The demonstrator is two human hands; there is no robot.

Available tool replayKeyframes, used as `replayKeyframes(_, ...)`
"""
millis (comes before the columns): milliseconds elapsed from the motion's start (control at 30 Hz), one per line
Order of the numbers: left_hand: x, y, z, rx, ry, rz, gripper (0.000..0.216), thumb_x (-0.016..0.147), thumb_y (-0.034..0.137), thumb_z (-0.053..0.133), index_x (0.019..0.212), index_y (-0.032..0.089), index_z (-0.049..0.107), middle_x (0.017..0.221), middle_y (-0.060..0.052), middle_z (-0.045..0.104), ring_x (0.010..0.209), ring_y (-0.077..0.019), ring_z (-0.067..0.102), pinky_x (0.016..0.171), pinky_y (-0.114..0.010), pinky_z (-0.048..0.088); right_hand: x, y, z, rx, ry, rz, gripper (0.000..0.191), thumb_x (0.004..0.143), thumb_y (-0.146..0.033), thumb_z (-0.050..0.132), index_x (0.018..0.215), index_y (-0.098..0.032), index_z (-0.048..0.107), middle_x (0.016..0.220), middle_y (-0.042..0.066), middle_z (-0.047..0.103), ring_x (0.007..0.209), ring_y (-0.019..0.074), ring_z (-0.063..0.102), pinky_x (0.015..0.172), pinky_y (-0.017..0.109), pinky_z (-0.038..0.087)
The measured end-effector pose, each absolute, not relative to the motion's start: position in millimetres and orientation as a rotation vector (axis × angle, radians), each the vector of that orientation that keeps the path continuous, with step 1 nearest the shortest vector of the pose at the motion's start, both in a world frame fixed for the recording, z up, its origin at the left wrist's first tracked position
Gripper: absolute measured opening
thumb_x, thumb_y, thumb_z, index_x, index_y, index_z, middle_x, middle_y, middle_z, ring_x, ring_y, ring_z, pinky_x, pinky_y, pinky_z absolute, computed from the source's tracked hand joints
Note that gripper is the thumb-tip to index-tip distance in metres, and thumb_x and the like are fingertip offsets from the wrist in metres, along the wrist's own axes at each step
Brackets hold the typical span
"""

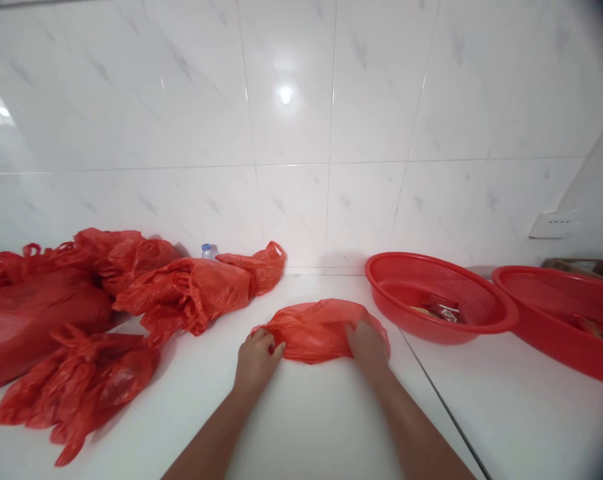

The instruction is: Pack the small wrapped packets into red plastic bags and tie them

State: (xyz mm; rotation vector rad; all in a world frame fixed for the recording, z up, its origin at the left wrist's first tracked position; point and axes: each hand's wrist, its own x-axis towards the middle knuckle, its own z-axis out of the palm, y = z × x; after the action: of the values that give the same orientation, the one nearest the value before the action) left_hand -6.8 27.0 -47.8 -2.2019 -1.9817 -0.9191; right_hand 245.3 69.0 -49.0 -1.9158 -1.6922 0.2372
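Note:
A red plastic bag (321, 328) lies bunched on the white table in front of me. At its left end my left hand (259, 359) is closed, the thumb and fingers pinching the plastic. My right hand (368, 348) grips the bag's right part with curled fingers, slightly blurred, and some plastic shows behind it. Whatever may be inside the bag cannot be made out.
Several crumpled red bags (206, 287) are heaped at the left. A blue-capped bottle (208, 251) stands behind them. To the right are a red plastic basket (441, 263) with small packets inside and a second red basket (541, 333). A tiled wall (291, 133) rises behind.

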Motion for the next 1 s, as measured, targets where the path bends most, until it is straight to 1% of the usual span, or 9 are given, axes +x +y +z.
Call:
replayKeyframes(100, -7.6, 25.6, -42.9, -2.115, -2.118, -0.918, 0.033, 0.088, 0.041, 0.040, 0.066, 0.020, 0.051, 0.069, -0.003, 0.058, 0.068, -0.0181, 0.053, 0.066, -0.029, 0.036, 248.6, 66.6, -45.1, -2.023, -1.671, 0.258, 0.036, 0.088, -0.040, 0.036, 0.088, -0.016, 0.063, 0.080, 0.012, 0.067, 0.074, 0.0239, 0.064, 0.066, 0.034, 0.044)
replayKeyframes(167, -7.7, 25.0, -40.0, -2.051, -2.223, -0.938, 0.027, 0.084, 0.045, 0.046, 0.085, 0.019, 0.056, 0.070, -0.003, 0.059, 0.067, -0.0190, 0.054, 0.064, -0.029, 0.036, 245.7, 63.7, -43.7, -2.010, -1.707, 0.290, 0.033, 0.085, -0.043, 0.043, 0.091, -0.017, 0.062, 0.087, 0.011, 0.068, 0.079, 0.0232, 0.064, 0.066, 0.032, 0.043)
replayKeyframes(267, -11.3, 24.1, -37.5, -1.993, -2.317, -1.013, 0.048, 0.073, 0.041, 0.061, 0.113, 0.017, 0.050, 0.079, -0.005, 0.061, 0.073, -0.0217, 0.055, 0.064, -0.029, 0.034, 242.9, 59.9, -41.4, -1.944, -1.784, 0.398, 0.027, 0.076, -0.041, 0.057, 0.091, -0.019, 0.062, 0.090, 0.008, 0.068, 0.080, 0.0214, 0.064, 0.064, 0.029, 0.042)
replayKeyframes(333, -15.6, 23.5, -37.0, -2.018, -2.357, -1.170, 0.035, 0.072, 0.037, 0.060, 0.103, 0.020, 0.056, 0.078, -0.004, 0.061, 0.074, -0.0218, 0.054, 0.065, -0.029, 0.033, 245.4, 58.2, -37.9, -1.878, -1.843, 0.505, 0.020, 0.072, -0.034, 0.061, 0.086, -0.020, 0.063, 0.084, 0.005, 0.069, 0.074, 0.0195, 0.063, 0.061, 0.027, 0.041)
replayKeyframes(400, -19.5, 23.3, -37.1, -2.046, -2.390, -1.389, 0.015, 0.074, 0.036, 0.056, 0.077, 0.021, 0.059, 0.072, -0.002, 0.058, 0.070, -0.0198, 0.052, 0.064, -0.028, 0.032, 252.2, 56.7, -32.6, -1.754, -1.893, 0.670, 0.015, 0.069, -0.028, 0.062, 0.082, -0.020, 0.063, 0.078, 0.003, 0.068, 0.068, 0.0169, 0.061, 0.059, 0.025, 0.040)
replayKeyframes(500, -21.6, 24.5, -37.5, -2.020, -2.408, -1.637, 0.023, 0.075, 0.037, 0.054, 0.059, 0.020, 0.052, 0.066, 0.000, 0.052, 0.065, -0.0167, 0.048, 0.064, -0.028, 0.032, 267.7, 54.5, -25.2, -1.515, -1.893, 1.077, 0.015, 0.070, -0.027, 0.062, 0.082, -0.019, 0.065, 0.071, 0.001, 0.066, 0.059, 0.0129, 0.057, 0.052, 0.023, 0.038)
replayKeyframes(700, -13.8, 27.3, -41.8, -2.019, -2.372, -2.080, 0.036, 0.069, 0.046, 0.060, 0.055, 0.020, 0.040, 0.060, 0.005, 0.042, 0.057, -0.0119, 0.042, 0.057, -0.024, 0.034, 296.9, 55.0, -32.2, -1.375, -1.550, 1.498, 0.031, 0.074, -0.035, 0.062, 0.100, -0.018, 0.064, 0.065, -0.001, 0.062, 0.044, 0.0070, 0.049, 0.039, 0.018, 0.030)
replayKeyframes(867, -7.2, 23.8, -45.2, -2.121, -2.377, -2.386, 0.042, 0.071, 0.058, 0.056, 0.060, 0.020, 0.040, 0.054, 0.006, 0.045, 0.049, -0.0106, 0.043, 0.050, -0.022, 0.035, 306.9, 62.7, -41.2, -1.191, -1.316, 1.527, 0.045, 0.075, -0.051, 0.060, 0.103, -0.016, 0.061, 0.066, 0.001, 0.062, 0.039, 0.0056, 0.043, 0.034, 0.017, 0.025)
replayKeyframes(1000, -4.5, 19.2, -38.6, -2.162, -2.430, -2.416, 0.045, 0.071, 0.061, 0.057, 0.059, 0.018, 0.045, 0.053, 0.004, 0.050, 0.049, -0.0125, 0.048, 0.051, -0.024, 0.039, 302.3, 61.5, -35.3, -1.017, -1.197, 1.366, 0.041, 0.076, -0.053, 0.057, 0.098, -0.018, 0.061, 0.075, 0.002, 0.064, 0.043, 0.0060, 0.043, 0.038, 0.018, 0.029)
